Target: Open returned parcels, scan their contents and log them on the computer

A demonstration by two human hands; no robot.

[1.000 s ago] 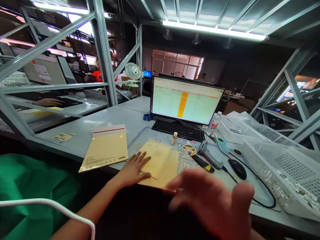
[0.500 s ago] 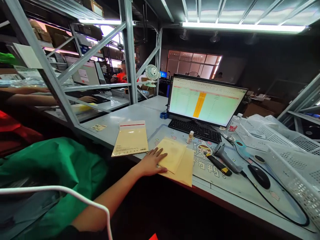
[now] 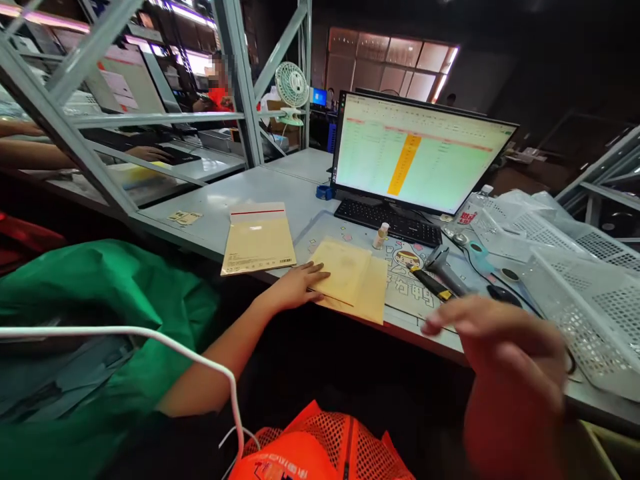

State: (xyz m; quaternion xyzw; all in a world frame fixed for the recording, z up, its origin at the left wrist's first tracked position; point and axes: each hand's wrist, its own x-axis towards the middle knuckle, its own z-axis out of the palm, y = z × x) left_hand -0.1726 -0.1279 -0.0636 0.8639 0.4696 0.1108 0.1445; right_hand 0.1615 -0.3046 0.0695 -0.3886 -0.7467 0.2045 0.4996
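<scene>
My left hand [image 3: 300, 285] lies with spread fingers on the left edge of a pale yellow paper packet [image 3: 343, 263]. Beneath that packet, a larger tan envelope [image 3: 373, 303] sticks out to the right and reaches the front edge of the desk. Left of my fingers rests a yellow packet in a clear sleeve [image 3: 260, 237], with a red strip along its top and a barcode at the bottom. My right hand [image 3: 505, 347], blurred, hovers in front of the desk's edge at the right. Its thumb is apart from the fingers and nothing shows in it.
Behind the packets stand a small bottle [image 3: 381, 236], a keyboard [image 3: 387, 222] and a monitor [image 3: 420, 150]. A utility knife [image 3: 433, 283] and a barcode scanner [image 3: 447, 270] lie to the right, near white baskets [image 3: 590, 320]. A white cable [image 3: 200, 363] crosses the lower left.
My right hand has come into view at the lower right. The view has tipped downward, showing an orange mesh vest. My left hand has slid slightly toward the packet's left edge.
</scene>
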